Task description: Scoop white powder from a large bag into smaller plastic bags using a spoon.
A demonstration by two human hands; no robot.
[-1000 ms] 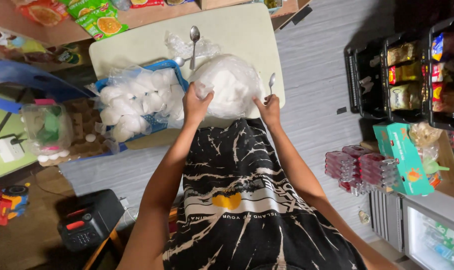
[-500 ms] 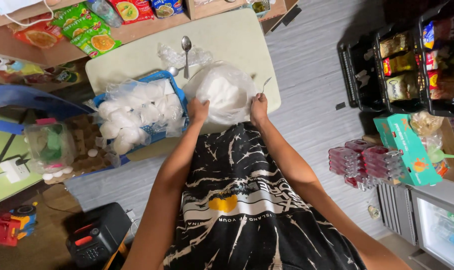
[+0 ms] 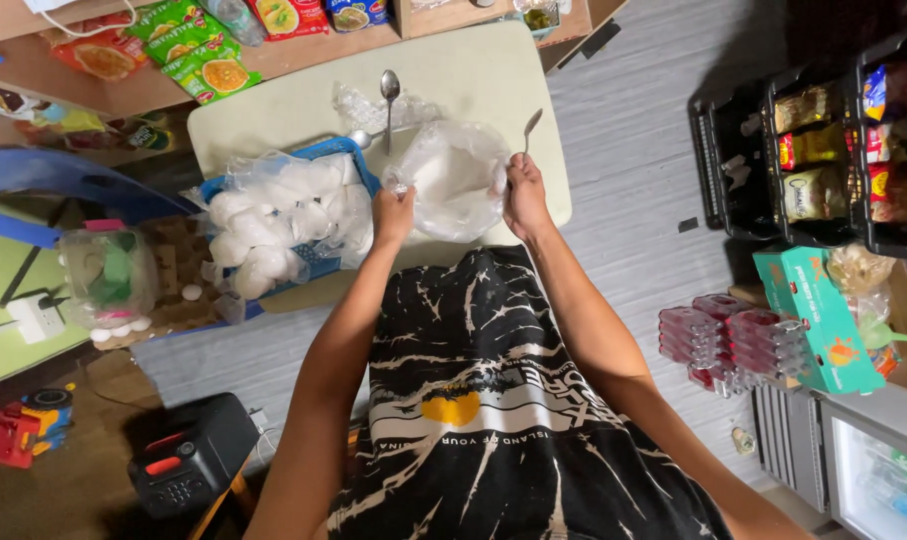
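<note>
Head view is showing both hands gripping a clear plastic bag (image 3: 454,180) of white powder on the pale table (image 3: 494,70). Left hand (image 3: 394,212) is pinching the bag's left edge, right hand (image 3: 524,195) is clamped on its right edge, so the bag is stretching sideways between them, its long axis running left to right and its mouth probably facing up, though the film is blurring that. It is looking crumpled and translucent. Beside it a blue basket (image 3: 319,160) is holding small filled bags (image 3: 274,215), with a spoon (image 3: 389,90) lying beyond.
</note>
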